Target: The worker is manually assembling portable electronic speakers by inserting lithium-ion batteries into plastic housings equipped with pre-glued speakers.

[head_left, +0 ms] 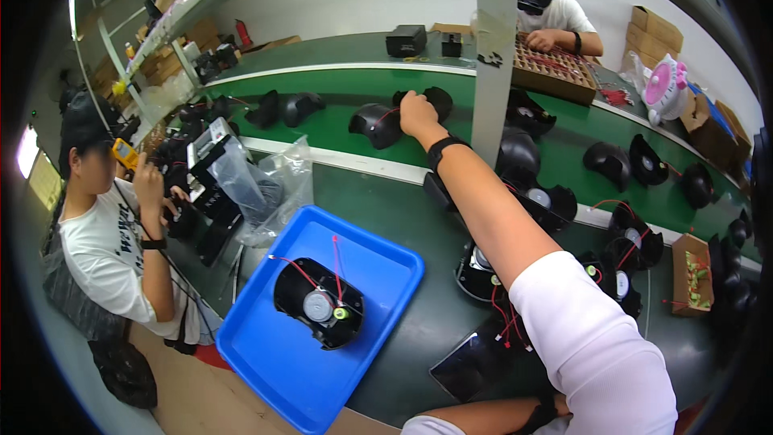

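My right hand (pixel 420 115) reaches far forward over the green belt. Its fingers are curled at the edge of a black curved plastic shell (pixel 439 101) and appear to grip it. Just left of the hand lies another black shell (pixel 376 124) with a red wire. My left forearm (pixel 499 417) crosses the lower edge; its hand is mostly hidden behind my right sleeve. On the bench, a blue tray (pixel 250 330) carries a black shell with a round silver speaker (pixel 318 306), red wires and a yellow-green part.
More black shells (pixel 608 163) lie along the belt and bench. A grey post (pixel 492 64) stands right of my hand. A co-worker (pixel 121 250) at left holds a yellow device; another (pixel 564 24) works beyond a divided box (pixel 555 72). Clear bags (pixel 278 193) lie beyond the tray.
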The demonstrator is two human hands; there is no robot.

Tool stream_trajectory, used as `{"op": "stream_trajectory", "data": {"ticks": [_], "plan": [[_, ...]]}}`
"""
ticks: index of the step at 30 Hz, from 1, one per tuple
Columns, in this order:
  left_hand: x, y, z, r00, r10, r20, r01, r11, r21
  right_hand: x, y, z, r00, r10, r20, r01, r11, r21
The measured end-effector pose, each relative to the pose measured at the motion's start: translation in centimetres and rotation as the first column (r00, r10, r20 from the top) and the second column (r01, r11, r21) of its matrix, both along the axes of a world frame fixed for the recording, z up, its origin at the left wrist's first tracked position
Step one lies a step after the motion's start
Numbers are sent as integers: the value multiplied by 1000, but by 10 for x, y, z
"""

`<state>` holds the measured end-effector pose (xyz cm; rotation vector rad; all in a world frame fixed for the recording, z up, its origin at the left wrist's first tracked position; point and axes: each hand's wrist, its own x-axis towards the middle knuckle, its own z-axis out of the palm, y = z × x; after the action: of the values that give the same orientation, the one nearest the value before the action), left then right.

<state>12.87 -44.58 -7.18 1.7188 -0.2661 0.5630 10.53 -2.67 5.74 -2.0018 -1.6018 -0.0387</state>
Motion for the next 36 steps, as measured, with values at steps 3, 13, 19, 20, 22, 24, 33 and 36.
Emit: {"op": "stream_trajectory", "data": {"ticks": [3, 13, 19, 20, 22, 24, 33, 36], "plan": [[11, -7, 4, 1000, -13, 4, 13, 1000, -26, -20, -21, 18, 998, 66, -25, -68, 992, -109], [51, -66, 29, 978, -199, 58, 203, 977, -69, -28, -121, 157, 742, 547, -387, -641, 748, -172], [44, -85, 52, 979, -204, 8, 204, 978, -43, -15, -244, 243, 235, 819, -523, -863, 423, 275], [55, -87, 58, 959, -259, -112, 259, 966, -16, 11, -246, 259, 214, 778, -590, -876, 421, 236], [44, -81, 61, 928, -286, -239, 252, 954, -162, 143, -328, 261, 260, 779, -570, -877, 437, 198], [48, -82, 70, 873, -378, -308, 299, 914, -275, 219, -401, 271, 408, 761, -504, -844, 525, 110], [30, -93, 79, 993, -44, -112, -41, 751, -659, 215, -541, 168, 648, 328, -687, -388, 919, 73], [38, -99, 87, 955, 295, 7, -281, 916, -288, 235, -601, 119, 356, 9, -934, -154, 987, -49]]}}
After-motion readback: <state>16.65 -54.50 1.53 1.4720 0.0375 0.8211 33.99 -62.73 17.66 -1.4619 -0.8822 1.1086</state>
